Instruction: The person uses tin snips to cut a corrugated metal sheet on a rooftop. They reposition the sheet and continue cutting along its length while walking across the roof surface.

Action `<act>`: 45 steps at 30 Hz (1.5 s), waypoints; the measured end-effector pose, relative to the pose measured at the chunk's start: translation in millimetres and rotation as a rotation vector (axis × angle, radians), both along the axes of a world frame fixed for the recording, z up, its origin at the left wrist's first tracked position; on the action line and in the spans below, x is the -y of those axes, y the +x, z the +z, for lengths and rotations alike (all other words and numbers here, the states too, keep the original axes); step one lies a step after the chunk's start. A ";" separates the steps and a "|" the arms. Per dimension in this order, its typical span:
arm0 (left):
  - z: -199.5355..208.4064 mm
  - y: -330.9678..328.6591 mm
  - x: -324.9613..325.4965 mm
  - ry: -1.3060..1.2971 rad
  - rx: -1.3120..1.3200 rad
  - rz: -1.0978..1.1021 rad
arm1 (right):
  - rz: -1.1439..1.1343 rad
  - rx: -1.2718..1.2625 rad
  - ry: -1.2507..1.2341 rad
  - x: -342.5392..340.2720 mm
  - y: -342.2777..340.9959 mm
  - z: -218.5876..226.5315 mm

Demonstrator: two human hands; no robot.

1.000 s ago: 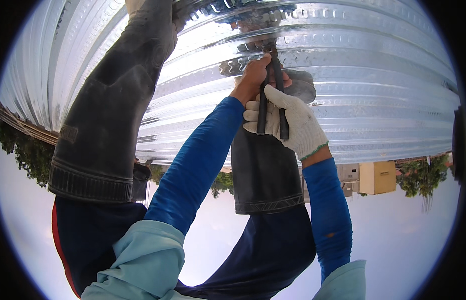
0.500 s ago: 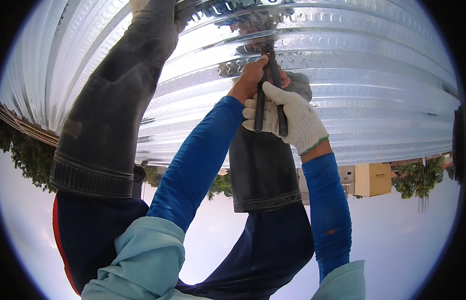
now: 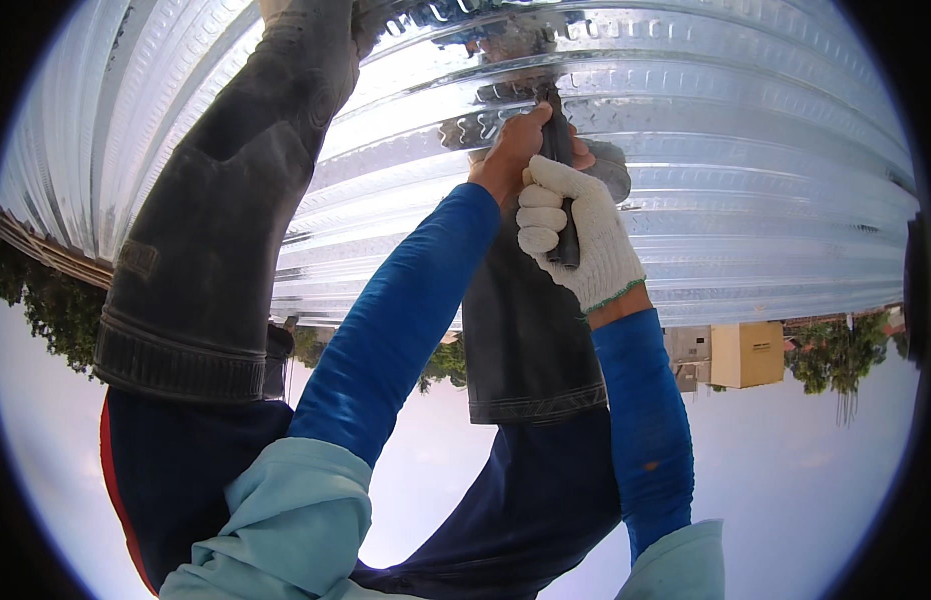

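Observation:
A plier-like hand tool (image 3: 558, 140) with two long black handles is held between my hands, over ribbed shiny metal sheeting (image 3: 745, 160). My right hand (image 3: 583, 225), in a white knitted glove, wraps its fingers round both handles, which lie close together. Bare and further up the tool, my left hand (image 3: 513, 148) closes about it, thumb on one side and fingertips showing on the other. The tool's working end is dark against the sheeting, so its exact kind cannot be made out.
My left black boot (image 3: 205, 230) and right black boot (image 3: 525, 340) stand on the sheeting, either side of my left forearm. A tan box-shaped structure (image 3: 745, 355) and trees (image 3: 835, 355) show beyond the sheeting's edge. Long thin strips (image 3: 50, 250) lie at the left edge.
The two handles, spread apart before, have come together. My right fingers have curled round them from a looser, stretched hold. Both hands have shifted slightly.

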State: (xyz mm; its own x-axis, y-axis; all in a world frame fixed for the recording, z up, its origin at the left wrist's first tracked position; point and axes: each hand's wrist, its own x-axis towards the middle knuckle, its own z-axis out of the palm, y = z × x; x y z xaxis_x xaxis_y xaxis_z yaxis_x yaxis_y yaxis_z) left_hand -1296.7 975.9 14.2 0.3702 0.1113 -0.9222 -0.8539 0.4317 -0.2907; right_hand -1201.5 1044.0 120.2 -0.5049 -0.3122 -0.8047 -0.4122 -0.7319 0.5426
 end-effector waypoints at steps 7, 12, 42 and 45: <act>5.9 -3.1 12.8 0.081 -0.024 -0.002 | 0.641 0.214 0.112 -29.3 -22.7 21.2; 15.5 6.1 18.5 0.036 -0.126 0.010 | 0.791 0.161 0.260 -37.2 4.3 14.8; 27.2 -11.9 -5.0 -0.262 -0.131 -0.332 | 0.682 0.230 0.219 -48.1 -21.6 27.3; 33.7 -12.8 -13.0 -0.261 -0.150 -0.443 | 0.719 0.189 0.220 -47.2 -16.7 27.9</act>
